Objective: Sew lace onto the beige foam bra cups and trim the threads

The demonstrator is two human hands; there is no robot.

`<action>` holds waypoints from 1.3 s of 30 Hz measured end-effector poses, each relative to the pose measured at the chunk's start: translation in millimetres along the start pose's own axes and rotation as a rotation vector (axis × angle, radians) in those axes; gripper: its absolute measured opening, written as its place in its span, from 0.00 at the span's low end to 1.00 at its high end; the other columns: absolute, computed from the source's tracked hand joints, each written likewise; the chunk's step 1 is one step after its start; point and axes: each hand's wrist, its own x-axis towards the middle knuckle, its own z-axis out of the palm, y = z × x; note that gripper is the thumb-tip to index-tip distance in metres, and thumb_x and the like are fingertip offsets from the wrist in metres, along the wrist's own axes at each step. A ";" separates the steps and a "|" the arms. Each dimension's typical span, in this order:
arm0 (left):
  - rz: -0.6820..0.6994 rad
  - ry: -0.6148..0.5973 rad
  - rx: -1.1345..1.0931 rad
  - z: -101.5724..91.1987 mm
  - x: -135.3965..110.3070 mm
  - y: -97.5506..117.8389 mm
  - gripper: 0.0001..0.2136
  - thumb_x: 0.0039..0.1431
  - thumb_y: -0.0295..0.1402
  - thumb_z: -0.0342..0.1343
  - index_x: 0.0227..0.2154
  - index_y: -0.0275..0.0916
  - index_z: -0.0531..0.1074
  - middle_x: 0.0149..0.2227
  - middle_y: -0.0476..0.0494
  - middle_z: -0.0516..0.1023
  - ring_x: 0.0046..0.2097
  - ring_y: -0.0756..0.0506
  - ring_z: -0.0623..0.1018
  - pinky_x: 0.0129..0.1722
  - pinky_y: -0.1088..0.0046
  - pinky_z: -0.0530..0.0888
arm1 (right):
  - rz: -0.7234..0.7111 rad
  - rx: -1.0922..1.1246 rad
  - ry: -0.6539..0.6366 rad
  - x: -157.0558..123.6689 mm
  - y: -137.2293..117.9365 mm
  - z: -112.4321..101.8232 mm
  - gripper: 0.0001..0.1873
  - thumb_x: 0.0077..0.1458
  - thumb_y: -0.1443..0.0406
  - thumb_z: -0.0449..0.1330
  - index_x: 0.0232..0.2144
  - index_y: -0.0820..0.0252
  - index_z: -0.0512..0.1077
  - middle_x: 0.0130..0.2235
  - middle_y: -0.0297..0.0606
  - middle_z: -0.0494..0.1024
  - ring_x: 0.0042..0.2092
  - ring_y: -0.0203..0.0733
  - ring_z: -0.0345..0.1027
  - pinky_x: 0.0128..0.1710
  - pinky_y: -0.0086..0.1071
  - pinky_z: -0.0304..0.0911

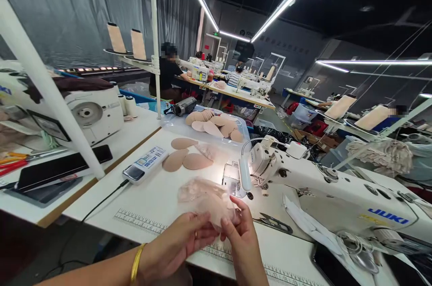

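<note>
The left hand point(177, 244) grips the near left edge of the beige cloth point(213, 207), and the right hand point(242, 234) pinches its right edge. The cloth sits between the two hands and spreads just beyond them, over the tabletop point(148, 193). Scissors point(275, 223) lie just right of the right hand, the sewing machine point(324, 200) farther right, loose pads point(197, 161) beyond the left hand

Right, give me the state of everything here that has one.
Left hand, pinching beige piece
Right hand, pinching it too
Machine lamp, lit
Ceiling lights, lit
Bin, open, holding beige pads
White device, cable plugged in
Snips, lying unheld
</note>
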 end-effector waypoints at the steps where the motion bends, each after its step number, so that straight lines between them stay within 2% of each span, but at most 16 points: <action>1: 0.086 0.074 -0.087 0.7 2.2 0.5 0.17 0.55 0.44 0.71 0.39 0.36 0.79 0.42 0.38 0.84 0.48 0.39 0.81 0.53 0.64 0.76 | -0.012 -0.012 0.004 -10.8 7.1 0.4 0.33 0.54 0.49 0.72 0.58 0.52 0.70 0.28 0.28 0.73 0.28 0.39 0.69 0.30 0.31 0.66; 3: 0.169 0.155 -0.136 0.7 7.9 3.8 0.17 0.51 0.40 0.74 0.40 0.36 0.80 0.42 0.38 0.84 0.46 0.39 0.81 0.48 0.66 0.77 | -0.032 -0.040 -0.022 -28.0 18.2 -1.5 0.28 0.54 0.47 0.72 0.53 0.51 0.75 0.30 0.30 0.76 0.30 0.41 0.71 0.32 0.33 0.69; 4: 0.166 0.161 -0.125 0.6 10.0 5.3 0.18 0.51 0.38 0.75 0.42 0.36 0.80 0.42 0.39 0.84 0.46 0.39 0.81 0.46 0.66 0.77 | -0.043 -0.050 -0.030 -32.9 20.7 -3.2 0.28 0.53 0.46 0.71 0.51 0.51 0.77 0.34 0.34 0.80 0.36 0.44 0.75 0.37 0.35 0.71; 5: 0.152 0.141 -0.106 0.9 11.0 6.1 0.19 0.51 0.37 0.75 0.44 0.37 0.80 0.43 0.38 0.84 0.46 0.38 0.81 0.46 0.65 0.77 | -0.047 -0.049 -0.031 -35.1 20.5 -5.3 0.28 0.53 0.45 0.71 0.51 0.51 0.78 0.42 0.37 0.82 0.44 0.48 0.77 0.45 0.37 0.72; 6: 0.139 0.100 -0.085 1.5 11.0 6.2 0.20 0.52 0.37 0.75 0.46 0.36 0.80 0.44 0.38 0.84 0.46 0.37 0.81 0.48 0.64 0.77 | -0.032 -0.035 -0.024 -34.6 17.9 -7.5 0.29 0.53 0.45 0.71 0.52 0.50 0.78 0.51 0.39 0.82 0.53 0.52 0.75 0.53 0.38 0.70; 7: 0.135 0.051 -0.072 2.4 10.1 5.7 0.20 0.53 0.37 0.74 0.48 0.36 0.81 0.45 0.36 0.85 0.47 0.36 0.81 0.50 0.62 0.76 | 0.004 -0.003 -0.012 -32.2 13.2 -10.0 0.31 0.53 0.45 0.71 0.55 0.50 0.77 0.58 0.40 0.79 0.60 0.54 0.70 0.58 0.40 0.67; 8: 0.138 0.007 -0.066 3.3 8.7 4.8 0.20 0.55 0.38 0.73 0.49 0.36 0.81 0.46 0.35 0.84 0.48 0.35 0.81 0.51 0.61 0.76 | 0.055 0.046 0.002 -28.8 7.3 -12.5 0.33 0.54 0.45 0.70 0.58 0.49 0.75 0.61 0.40 0.77 0.63 0.54 0.68 0.59 0.41 0.66; 11: 0.151 -0.070 -0.064 4.5 4.9 2.8 0.20 0.58 0.39 0.71 0.51 0.37 0.81 0.51 0.33 0.83 0.52 0.35 0.80 0.54 0.61 0.74 | 0.180 0.218 0.021 -20.5 -6.6 -18.8 0.40 0.58 0.44 0.67 0.67 0.44 0.64 0.57 0.41 0.80 0.54 0.51 0.76 0.49 0.42 0.73; 14: 0.161 -0.072 -0.054 4.2 4.8 3.1 0.20 0.57 0.37 0.71 0.52 0.37 0.81 0.53 0.34 0.83 0.54 0.35 0.80 0.54 0.64 0.74 | 0.156 0.260 0.015 -21.8 -2.6 -20.0 0.47 0.54 0.45 0.71 0.69 0.47 0.59 0.42 0.39 0.84 0.42 0.48 0.79 0.41 0.39 0.73; 17: 0.178 -0.014 -0.040 6.7 7.4 4.5 0.19 0.55 0.38 0.72 0.48 0.37 0.83 0.50 0.35 0.84 0.52 0.37 0.79 0.52 0.66 0.74 | 0.108 0.226 0.025 -26.2 12.4 -17.7 0.55 0.48 0.50 0.77 0.70 0.51 0.55 0.33 0.34 0.82 0.36 0.48 0.78 0.38 0.39 0.73; 21: 0.194 0.056 -0.015 14.7 11.5 4.6 0.20 0.54 0.44 0.73 0.43 0.35 0.85 0.45 0.34 0.86 0.48 0.38 0.81 0.48 0.68 0.75 | 0.086 0.231 0.035 -25.7 22.1 -15.7 0.57 0.47 0.51 0.77 0.70 0.52 0.53 0.38 0.38 0.84 0.39 0.50 0.79 0.43 0.41 0.73; 25: 0.195 0.027 -0.042 18.3 14.9 2.5 0.20 0.52 0.41 0.75 0.44 0.34 0.85 0.43 0.33 0.86 0.48 0.36 0.82 0.52 0.64 0.75 | 0.093 0.277 0.066 -22.0 17.7 -15.2 0.56 0.46 0.51 0.78 0.69 0.52 0.54 0.48 0.45 0.85 0.46 0.53 0.80 0.47 0.45 0.73; 28: 0.177 0.006 -0.061 18.1 16.6 1.7 0.19 0.53 0.39 0.74 0.45 0.34 0.84 0.44 0.33 0.86 0.49 0.34 0.82 0.54 0.60 0.75 | 0.081 0.283 0.086 -20.8 15.7 -15.0 0.55 0.46 0.51 0.78 0.69 0.51 0.55 0.51 0.46 0.84 0.50 0.55 0.79 0.47 0.45 0.74; 32: 0.149 0.001 -0.115 20.8 21.6 1.2 0.18 0.53 0.37 0.74 0.45 0.34 0.84 0.42 0.35 0.86 0.48 0.35 0.82 0.54 0.61 0.75 | 0.047 0.257 0.106 -19.9 16.8 -14.4 0.55 0.48 0.50 0.77 0.70 0.51 0.55 0.49 0.43 0.84 0.53 0.56 0.78 0.51 0.47 0.74; 35: 0.119 0.071 -0.174 25.4 29.7 -0.5 0.17 0.50 0.36 0.75 0.42 0.35 0.83 0.40 0.38 0.86 0.45 0.38 0.82 0.49 0.64 0.76 | 0.024 0.229 0.115 -19.0 17.9 -13.8 0.56 0.48 0.50 0.76 0.71 0.50 0.53 0.47 0.42 0.85 0.54 0.56 0.78 0.53 0.48 0.73; 39: 0.118 0.165 -0.210 28.9 42.5 2.1 0.15 0.45 0.34 0.77 0.34 0.35 0.82 0.36 0.41 0.84 0.39 0.42 0.80 0.42 0.66 0.78 | 0.003 0.172 0.074 -22.2 24.3 -19.4 0.54 0.48 0.48 0.76 0.69 0.49 0.55 0.45 0.41 0.84 0.49 0.54 0.78 0.52 0.46 0.71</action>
